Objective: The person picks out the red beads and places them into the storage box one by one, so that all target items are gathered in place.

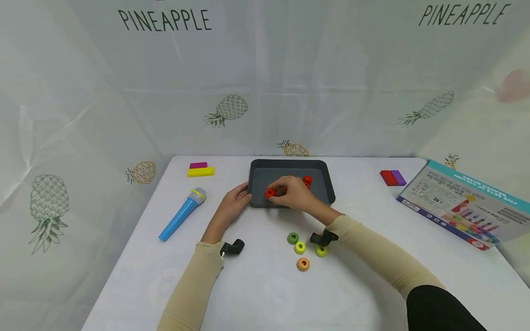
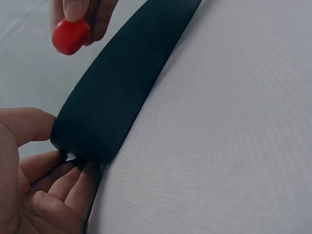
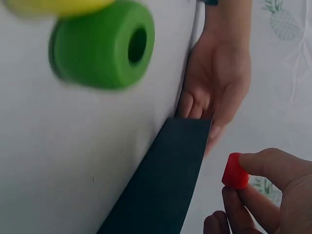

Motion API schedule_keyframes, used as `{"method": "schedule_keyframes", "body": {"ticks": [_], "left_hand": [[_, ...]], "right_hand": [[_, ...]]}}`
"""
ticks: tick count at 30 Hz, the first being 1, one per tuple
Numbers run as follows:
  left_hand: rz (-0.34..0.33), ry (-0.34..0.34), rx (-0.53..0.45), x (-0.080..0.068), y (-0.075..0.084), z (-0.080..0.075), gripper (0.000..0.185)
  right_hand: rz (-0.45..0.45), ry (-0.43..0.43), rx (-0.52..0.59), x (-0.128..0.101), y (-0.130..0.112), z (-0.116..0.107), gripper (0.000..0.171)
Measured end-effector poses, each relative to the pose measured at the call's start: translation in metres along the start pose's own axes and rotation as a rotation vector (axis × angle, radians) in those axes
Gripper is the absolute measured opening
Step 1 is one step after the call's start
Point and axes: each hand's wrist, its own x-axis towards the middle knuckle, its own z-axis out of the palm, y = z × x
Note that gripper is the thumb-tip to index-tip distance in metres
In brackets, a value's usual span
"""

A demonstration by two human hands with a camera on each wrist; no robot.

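Observation:
A dark grey tray [image 1: 325,181] sits at the middle of the white table. My right hand [image 1: 291,193] is over the tray's near side and pinches a red ring [image 1: 270,193] between thumb and fingers; the same red ring [image 3: 236,171] shows in the right wrist view and the red ring [image 2: 71,35] in the left wrist view. My left hand [image 1: 237,198] holds the tray's near left corner [image 2: 80,141], thumb on one side and fingers [image 2: 73,183] on the other. More red rings [image 1: 307,180] lie in the tray.
Green [image 1: 293,238], yellow [image 1: 300,248], yellow-green [image 1: 320,251] and orange [image 1: 303,264] rings lie on the table before the tray. A blue toy microphone [image 1: 181,214] lies left. Magenta and yellow blocks [image 1: 200,169] sit back left, red and purple blocks [image 1: 392,177] back right, a printed box [image 1: 465,202] far right.

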Motion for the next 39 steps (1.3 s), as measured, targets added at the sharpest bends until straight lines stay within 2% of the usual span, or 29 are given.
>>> {"method": "schedule_keyframes", "body": {"ticks": [6, 11, 29, 39], "left_hand": [[0.005, -0.007, -0.007, 0.001, -0.001, -0.001, 0.055], [0.001, -0.004, -0.011, 0.001, 0.0, -0.001, 0.055], [-0.01, 0.004, -0.01, 0.0, 0.001, -0.002, 0.056], [-0.028, 0.0, 0.008, 0.0, 0.0, -0.001, 0.056]], "right_hand": [[0.095, 0.024, 0.011, 0.019, 0.016, -0.011, 0.031], [0.141, 0.04, 0.004, 0.028, 0.028, -0.016, 0.031], [0.234, 0.003, -0.029, 0.056, 0.048, -0.017, 0.03], [0.288, -0.019, -0.067, 0.061, 0.054, -0.009, 0.031]]}}
